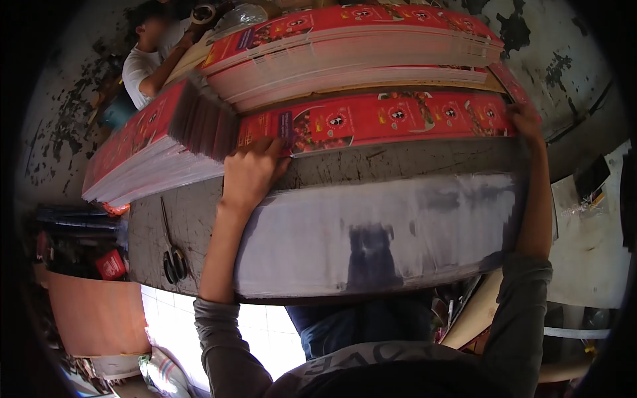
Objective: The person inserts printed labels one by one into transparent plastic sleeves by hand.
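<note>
A long red printed sheet (361, 125) lies across the worktable in front of me, with round logos and food pictures on it. My left hand (252, 169) is closed at its near left corner, fingers curled over the edge. At the far right end, my right hand (526, 121) grips the same sheet, slightly blurred. Between my forearms, close to my body, rests a stack of clear, glossy plastic sheets (305, 239) with dark reflections on it.
Tall stacks of red printed sheets stand at the back (358, 56) and at the left (146, 159). Black-handled scissors (175, 264) lie on the dark scratched tabletop (149, 232). Behind the left stack is another person (142, 69) in a white shirt, near a tape roll (202, 13).
</note>
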`<state>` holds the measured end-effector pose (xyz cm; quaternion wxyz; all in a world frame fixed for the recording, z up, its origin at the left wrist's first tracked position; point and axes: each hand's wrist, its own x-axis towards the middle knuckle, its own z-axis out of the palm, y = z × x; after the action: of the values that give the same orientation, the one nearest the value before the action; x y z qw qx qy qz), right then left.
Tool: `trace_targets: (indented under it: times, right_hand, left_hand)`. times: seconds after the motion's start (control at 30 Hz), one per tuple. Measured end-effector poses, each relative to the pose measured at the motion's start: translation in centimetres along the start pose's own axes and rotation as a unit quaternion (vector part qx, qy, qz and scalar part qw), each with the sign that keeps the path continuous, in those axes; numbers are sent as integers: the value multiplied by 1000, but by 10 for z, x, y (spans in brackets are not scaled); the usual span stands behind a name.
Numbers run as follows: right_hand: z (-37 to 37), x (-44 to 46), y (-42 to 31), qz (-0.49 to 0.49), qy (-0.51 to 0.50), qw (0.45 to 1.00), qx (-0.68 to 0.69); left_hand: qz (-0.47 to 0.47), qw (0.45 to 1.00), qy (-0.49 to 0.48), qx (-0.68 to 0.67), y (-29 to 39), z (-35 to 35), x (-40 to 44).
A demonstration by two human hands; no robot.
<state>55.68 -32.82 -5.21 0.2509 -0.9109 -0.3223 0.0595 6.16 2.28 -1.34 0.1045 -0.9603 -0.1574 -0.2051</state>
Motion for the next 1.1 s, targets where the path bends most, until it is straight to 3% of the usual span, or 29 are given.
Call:
trace_targets:
  times: [0.07, 0.2, 0.27, 0.4, 0.47, 0.5, 0.67, 0.8, 0.9, 1.0, 1.1]
  right_hand:
    - [5, -13, -15, -22, 58, 993, 101]
    - [9, -7, 0, -68, 59, 976, 196]
    - [11, -13, -7, -69, 140, 910, 384]
    - [4, -8, -21, -24, 167, 920, 353]
    - [21, 8, 20, -151, 59, 985, 55]
    - [21, 3, 1, -74, 46, 988, 129]
    - [17, -11, -19, -54, 37, 988, 143]
    - [13, -12, -21, -15, 7, 996, 84]
    - [19, -9, -18, -75, 42, 994, 73]
    - [28, 0, 1, -107, 95, 987, 71]
    - [20, -9, -5, -82, 95, 990, 68]
  left_hand:
    - [18, 999, 13, -43, 0, -2, 1]
    - [18, 998, 25, -59, 0, -3, 2]
    - [46, 996, 58, -48, 3, -3, 4]
    - [44, 996, 62, -45, 4, 4, 3]
    - [41, 997, 53, -25, -3, 9, 3]
    - [41, 997, 54, -23, -5, 10, 2]
    - [15, 993, 3, -114, -3, 7, 1]
    - [35, 994, 23, -105, -3, 8, 2]
    - [-11, 995, 33, -91, -1, 12, -2]
    - [-32, 990, -52, -129, -6, 7, -1]
    - [-12, 994, -62, -87, -5, 5, -1]
